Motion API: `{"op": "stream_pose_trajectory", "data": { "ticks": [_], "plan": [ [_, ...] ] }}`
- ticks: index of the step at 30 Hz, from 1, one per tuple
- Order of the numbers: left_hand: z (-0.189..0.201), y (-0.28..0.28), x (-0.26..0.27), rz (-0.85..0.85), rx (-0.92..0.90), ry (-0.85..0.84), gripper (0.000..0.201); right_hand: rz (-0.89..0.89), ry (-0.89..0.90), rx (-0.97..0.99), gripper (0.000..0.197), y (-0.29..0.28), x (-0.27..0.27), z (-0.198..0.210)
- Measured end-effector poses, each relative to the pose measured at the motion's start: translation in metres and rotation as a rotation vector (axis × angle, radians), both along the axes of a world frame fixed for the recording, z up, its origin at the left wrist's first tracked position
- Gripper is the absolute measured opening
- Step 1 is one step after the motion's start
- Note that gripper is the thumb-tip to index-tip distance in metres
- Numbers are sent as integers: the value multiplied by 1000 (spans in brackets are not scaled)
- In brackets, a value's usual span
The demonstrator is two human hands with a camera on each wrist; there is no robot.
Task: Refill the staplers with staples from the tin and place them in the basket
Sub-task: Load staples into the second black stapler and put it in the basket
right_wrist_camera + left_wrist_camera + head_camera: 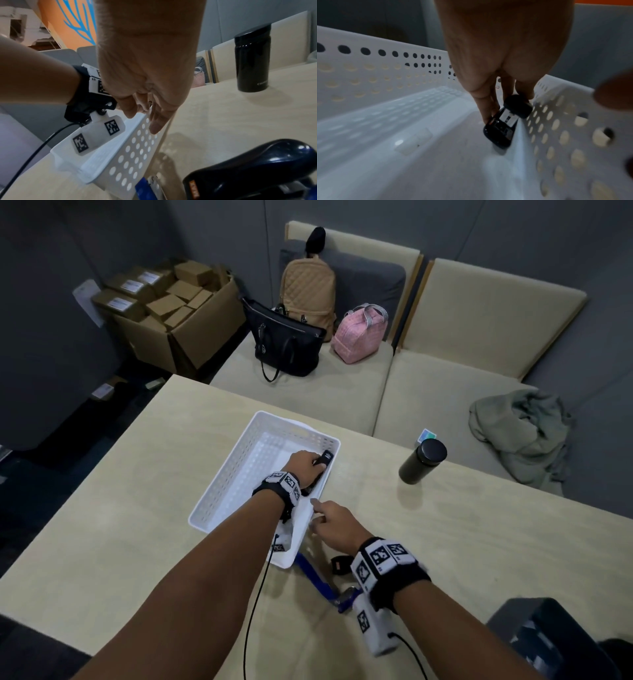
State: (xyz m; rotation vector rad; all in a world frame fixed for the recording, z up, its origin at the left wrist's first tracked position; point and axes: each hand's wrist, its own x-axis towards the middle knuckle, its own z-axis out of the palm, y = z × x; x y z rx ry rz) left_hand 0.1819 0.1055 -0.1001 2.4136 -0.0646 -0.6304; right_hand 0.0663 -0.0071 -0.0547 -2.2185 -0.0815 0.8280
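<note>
A person's left hand [301, 465] pinches a black stapler [502, 127] against the right wall of the white basket [219, 484], its metal underside visible only in the left wrist view. The stapler's long axis runs along that wall, pointing away from the person. The right hand [334, 523], fingers relaxed, touches the basket's rim. A blue stapler [317, 578] lies on the pale wooden table [137, 542]; a dark flask [423, 462] stands right.

Pale wood table [137, 508], white basket [219, 484], dark flask [423, 462] (upright), blue stapler [318, 580], black stapler [254, 169]
</note>
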Motion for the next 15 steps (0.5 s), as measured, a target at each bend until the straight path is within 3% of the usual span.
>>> {"op": "stream_pose_trajectory", "data": {
  "ticks": [2,5,10,12,15],
  "plan": [
    [-3,-2,4,-19,57,-14,31,3,-26,5,44,7,5,0],
    [-6,-5,7,-31,160,-42,25,45,-49,-13,49,9,9,-4],
    [-6,-2,2,69,98,-41,37,-7,5,37,61,-11,0,-2],
    [2,-2,-4,106,56,-130,45,-77,25,56,56,-31,-5,-3],
    [21,-12,-18,104,9,-387,36,-226,42,69,45,-74,-18,-7]
  ]
}}
